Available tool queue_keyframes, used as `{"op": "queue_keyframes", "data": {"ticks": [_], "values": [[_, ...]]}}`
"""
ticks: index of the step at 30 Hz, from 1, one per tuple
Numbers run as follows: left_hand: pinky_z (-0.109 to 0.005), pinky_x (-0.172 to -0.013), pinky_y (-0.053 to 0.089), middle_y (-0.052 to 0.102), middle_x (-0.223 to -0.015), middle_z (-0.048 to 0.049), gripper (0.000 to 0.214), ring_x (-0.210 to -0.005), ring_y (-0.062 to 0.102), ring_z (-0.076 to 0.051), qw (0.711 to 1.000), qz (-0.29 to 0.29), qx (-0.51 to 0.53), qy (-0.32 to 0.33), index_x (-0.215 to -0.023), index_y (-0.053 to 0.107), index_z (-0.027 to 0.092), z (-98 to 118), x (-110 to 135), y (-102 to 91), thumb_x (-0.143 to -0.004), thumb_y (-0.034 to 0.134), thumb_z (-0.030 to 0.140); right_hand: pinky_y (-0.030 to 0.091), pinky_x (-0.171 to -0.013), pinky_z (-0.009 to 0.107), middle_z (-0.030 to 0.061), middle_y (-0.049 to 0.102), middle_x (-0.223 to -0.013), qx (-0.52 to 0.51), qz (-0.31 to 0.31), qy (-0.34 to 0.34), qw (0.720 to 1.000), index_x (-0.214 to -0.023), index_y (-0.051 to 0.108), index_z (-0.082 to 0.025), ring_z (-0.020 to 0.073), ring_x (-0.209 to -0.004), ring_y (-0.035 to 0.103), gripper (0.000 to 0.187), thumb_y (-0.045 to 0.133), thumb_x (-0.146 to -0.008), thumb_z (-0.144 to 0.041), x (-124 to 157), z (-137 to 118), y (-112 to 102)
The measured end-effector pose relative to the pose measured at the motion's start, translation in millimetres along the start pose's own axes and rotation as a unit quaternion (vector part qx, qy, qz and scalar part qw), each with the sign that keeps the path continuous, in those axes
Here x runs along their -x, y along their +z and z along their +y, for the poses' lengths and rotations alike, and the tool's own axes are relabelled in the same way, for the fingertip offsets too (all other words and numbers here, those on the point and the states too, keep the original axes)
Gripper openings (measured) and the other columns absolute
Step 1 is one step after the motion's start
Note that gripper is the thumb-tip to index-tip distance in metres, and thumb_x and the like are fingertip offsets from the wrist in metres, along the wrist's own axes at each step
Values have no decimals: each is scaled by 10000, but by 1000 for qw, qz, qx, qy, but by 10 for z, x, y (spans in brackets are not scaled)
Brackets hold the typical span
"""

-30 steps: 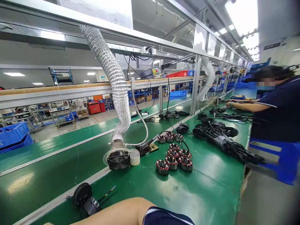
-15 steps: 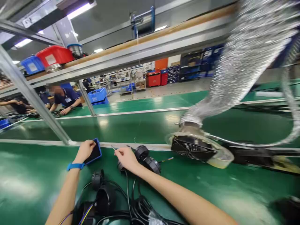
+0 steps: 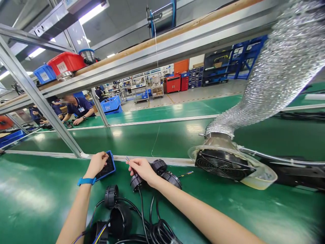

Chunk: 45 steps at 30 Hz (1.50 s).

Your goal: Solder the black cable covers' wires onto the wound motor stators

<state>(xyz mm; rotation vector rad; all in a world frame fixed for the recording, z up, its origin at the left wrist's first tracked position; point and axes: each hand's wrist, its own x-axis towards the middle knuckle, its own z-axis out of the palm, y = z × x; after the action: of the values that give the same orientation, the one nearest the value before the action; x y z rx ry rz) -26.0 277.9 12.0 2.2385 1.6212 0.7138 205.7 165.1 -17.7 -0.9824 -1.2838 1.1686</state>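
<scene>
My left hand [image 3: 96, 164] is over a small blue tray [image 3: 113, 166] of black parts, its thumb and fingers pinched together. Whatever it may hold is too small to make out. To the right, my right hand [image 3: 142, 170] grips a cable near its end, and thin wire tips [image 3: 127, 158] stick out past the fingers. Just below that hand sits a round black housing [image 3: 136, 183] with a black cable [image 3: 142, 210] running down from it. Two more round black housings, one at the back [image 3: 159, 166] and one nearer [image 3: 171, 179], lie beside my right wrist.
Nearer me are another black housing [image 3: 111, 196], a hollow black cup [image 3: 121, 220] and coiled black cables [image 3: 162, 230]. At right stands a fan [image 3: 223, 166] under a silver duct [image 3: 264, 78]. A metal post [image 3: 63, 132] rises at left; a shelf [image 3: 142, 64] crosses above. Co-workers sit beyond.
The view has shifted, so the scene sits slightly further right and is sharper. My left hand stays at the blue tray, and my right hand still grips the cable end.
</scene>
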Motion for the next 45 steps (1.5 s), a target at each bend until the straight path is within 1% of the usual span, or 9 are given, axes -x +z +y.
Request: {"op": "queue_keyframes", "data": {"ticks": [4,9,14,18,20,26,31,41,45], "values": [[-304,-642,510,696,-679,-47,110,-626,675,-217,1000,-1,29,7,-757,641,184,14,-8,-20,-700,550,208,389,-514,214,5,586,-616,-5,21,4,1000,-612,624,-137,73,-460,484,310,539,-800,-368,-10,26,-35],[-316,-656,539,680,-723,-43,173,-664,673,-210,993,-20,114,14,-813,618,176,88,12,-70,-704,597,308,310,-501,221,-47,417,-426,32,56,-14,998,-460,516,-157,74,-440,357,350,602,-749,-335,-24,100,-50],[-319,-690,557,657,-766,-34,327,-694,673,-180,974,-71,210,40,-927,569,160,415,128,-81,-764,629,436,276,-478,220,-53,379,-413,54,69,-30,996,-436,479,-162,71,-438,321,367,589,-746,-324,-46,140,-31],[-289,-651,538,642,-731,-12,361,-649,656,-154,939,-155,306,43,-942,560,148,722,233,20,-739,732,392,307,-474,214,-36,445,-429,54,72,-33,995,-476,535,-157,84,-440,390,345,588,-757,-350,-44,132,-29],[-276,-636,529,639,-723,-7,361,-639,652,-146,928,-172,329,39,-944,561,144,798,254,62,-734,753,366,313,-470,213,-27,469,-431,53,73,-31,995,-501,566,-154,91,-438,415,334,583,-765,-358,-36,123,-33],[-257,-631,523,629,-734,7,347,-630,640,-125,919,-147,365,35,-959,559,144,774,238,83,-744,762,326,327,-464,211,-15,510,-464,49,73,-25,996,-560,637,-144,95,-425,445,301,571,-779,-341,-48,164,-38],[-251,-631,519,640,-737,3,345,-636,644,-126,912,-169,373,30,-973,551,143,781,245,118,-754,757,312,350,-464,208,-10,550,-503,49,70,-24,996,-644,698,-138,96,-430,464,262,579,-788,-321,-77,237,-45],[-248,-626,516,641,-716,5,332,-628,641,-124,910,-167,378,23,-954,557,145,758,231,115,-746,764,298,361,-442,191,-9,577,-547,41,76,-21,996,-694,714,-133,85,-419,478,226,580,-802,-279,-66,214,-34],[-249,-625,521,643,-720,5,345,-622,641,-125,911,-160,381,21,-954,560,146,763,228,124,-733,774,302,363,-453,194,-13,563,-523,46,76,-27,996,-644,690,-136,87,-421,477,250,587,-805,-297,-58,209,-37]]}}
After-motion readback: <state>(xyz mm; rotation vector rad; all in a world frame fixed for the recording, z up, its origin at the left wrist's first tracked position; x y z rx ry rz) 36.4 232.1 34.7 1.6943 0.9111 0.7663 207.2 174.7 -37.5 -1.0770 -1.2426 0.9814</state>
